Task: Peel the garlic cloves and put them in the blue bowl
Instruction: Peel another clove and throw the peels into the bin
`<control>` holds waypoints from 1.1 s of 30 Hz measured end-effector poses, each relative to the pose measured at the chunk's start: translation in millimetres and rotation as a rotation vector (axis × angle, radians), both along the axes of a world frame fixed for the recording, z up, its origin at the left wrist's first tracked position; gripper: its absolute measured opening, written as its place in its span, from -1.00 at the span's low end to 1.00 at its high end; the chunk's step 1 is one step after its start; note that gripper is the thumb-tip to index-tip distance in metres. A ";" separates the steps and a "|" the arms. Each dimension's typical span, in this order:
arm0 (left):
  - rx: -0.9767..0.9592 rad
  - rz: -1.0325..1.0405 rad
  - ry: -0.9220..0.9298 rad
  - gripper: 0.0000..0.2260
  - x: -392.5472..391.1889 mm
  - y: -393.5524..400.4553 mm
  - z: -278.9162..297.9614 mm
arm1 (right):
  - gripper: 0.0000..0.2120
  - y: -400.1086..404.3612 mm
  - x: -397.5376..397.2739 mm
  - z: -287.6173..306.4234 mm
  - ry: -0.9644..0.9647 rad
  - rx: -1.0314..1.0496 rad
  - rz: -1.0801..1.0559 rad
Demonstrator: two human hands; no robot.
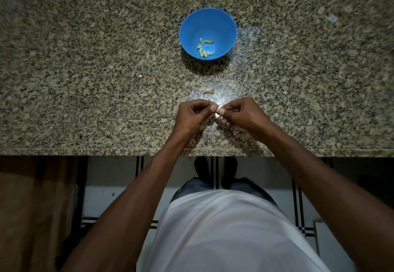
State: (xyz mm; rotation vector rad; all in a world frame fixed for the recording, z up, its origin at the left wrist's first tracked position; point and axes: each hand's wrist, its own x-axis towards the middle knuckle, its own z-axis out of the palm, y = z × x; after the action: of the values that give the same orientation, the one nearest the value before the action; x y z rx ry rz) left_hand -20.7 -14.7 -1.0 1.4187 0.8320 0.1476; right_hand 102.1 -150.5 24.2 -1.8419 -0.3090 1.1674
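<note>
While pinched (both hands (193,114)): one clove (218,114).

I can read no writing anywhere in my view: no label, brand, number or sign shows on anything in front of me.

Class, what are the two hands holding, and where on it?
A garlic clove, pinched between the left hand and right hand; exact hold hidden.
</note>
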 end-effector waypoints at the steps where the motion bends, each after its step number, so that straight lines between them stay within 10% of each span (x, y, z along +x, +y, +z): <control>1: 0.011 -0.020 -0.017 -0.87 -0.4 1.0 0.2 | -0.86 0.1 2.4 1.1 0.088 0.000 -0.016; 14: 0.070 -0.079 -0.067 -0.90 -0.5 0.1 2.5 | -0.85 0.0 24.9 -9.4 0.874 -0.019 -0.175; 33: -0.075 0.168 0.141 -0.88 3.3 0.5 -3.2 | -0.87 11.3 4.2 -17.4 -0.486 0.014 0.140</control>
State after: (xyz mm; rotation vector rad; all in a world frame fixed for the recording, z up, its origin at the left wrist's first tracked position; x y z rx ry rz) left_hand -17.5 -14.2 -4.1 1.2993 1.0627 0.1442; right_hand 106.3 -139.2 6.8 -2.1030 -0.7272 0.7880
